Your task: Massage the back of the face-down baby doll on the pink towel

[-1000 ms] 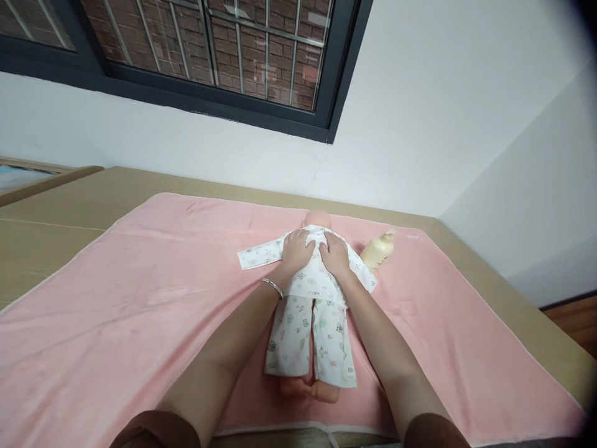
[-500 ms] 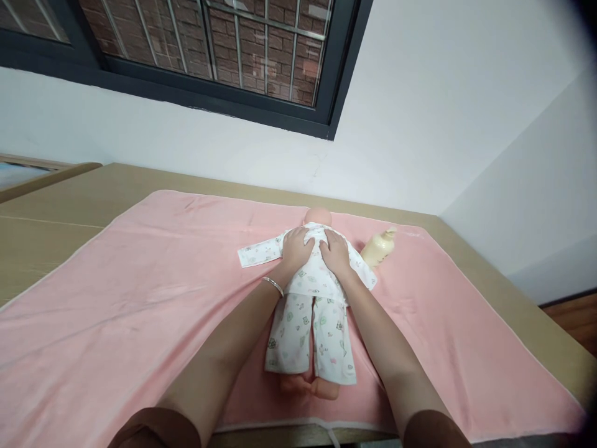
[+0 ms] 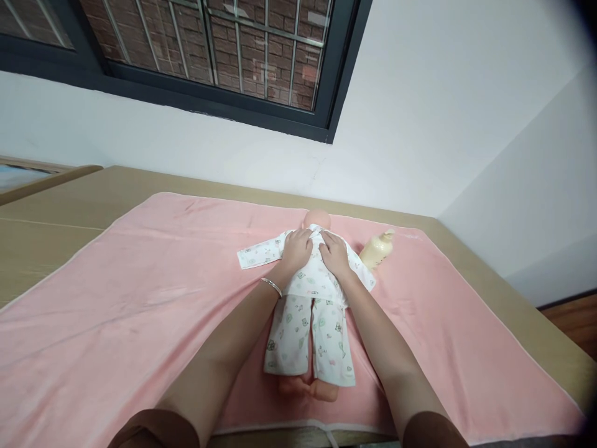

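Observation:
A baby doll [image 3: 317, 218] lies lengthwise in front of me, bald head away and feet toward me. It wears a white patterned top [image 3: 311, 280] and matching pants [image 3: 290, 333]. My left hand [image 3: 296, 250], with a silver bangle at its wrist, rests on the left of the doll's upper body, fingers stretched toward the neck. On the right of the chest or back lies my right hand [image 3: 334, 252], its fingers extended too. The cloth puckers between the fingertips. No face shows on the doll. A cream-coloured baby bottle [image 3: 377, 250] lies beside the right sleeve.
A pink blanket [image 3: 163, 280] with wrinkles spreads under the doll over a wooden table [image 3: 69, 211]. A white wall [image 3: 396, 124] with a dark-framed window [image 3: 275, 121] rises behind the far edge. A wooden rail [image 3: 56, 180] stands at the left.
The fingers of both hands have slid inward, closer together near the doll's neck, and the top's cloth bunches there. Doll and bottle stay where they were.

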Motion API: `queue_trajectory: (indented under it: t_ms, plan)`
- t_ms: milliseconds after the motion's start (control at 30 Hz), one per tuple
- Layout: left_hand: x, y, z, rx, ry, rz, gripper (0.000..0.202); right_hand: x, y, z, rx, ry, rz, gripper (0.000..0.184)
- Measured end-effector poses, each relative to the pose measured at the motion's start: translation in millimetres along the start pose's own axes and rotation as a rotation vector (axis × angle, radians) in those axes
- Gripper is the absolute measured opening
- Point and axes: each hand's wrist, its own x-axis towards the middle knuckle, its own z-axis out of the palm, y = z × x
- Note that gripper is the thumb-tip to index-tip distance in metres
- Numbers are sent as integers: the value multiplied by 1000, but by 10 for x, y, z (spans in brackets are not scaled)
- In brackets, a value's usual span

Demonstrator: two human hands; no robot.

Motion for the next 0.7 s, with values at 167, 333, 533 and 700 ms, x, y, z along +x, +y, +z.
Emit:
queue_trajectory:
  t_ms: [167, 333, 533, 700]
  plan:
    - [-37, 62, -21, 71, 70, -19, 23, -65, -93, -19, -24, 114, 17, 37]
    - [-53, 87, -27, 118, 98, -73, 21, -123, -173, -43, -104, 172, 100, 33]
    - [-6, 9, 6, 35, 35, -92, 32, -61, -85, -14, -58, 67, 61, 44]
    - [4, -25, -5, 36, -19, 54, 39, -23, -49, -21, -63, 11, -26, 48]
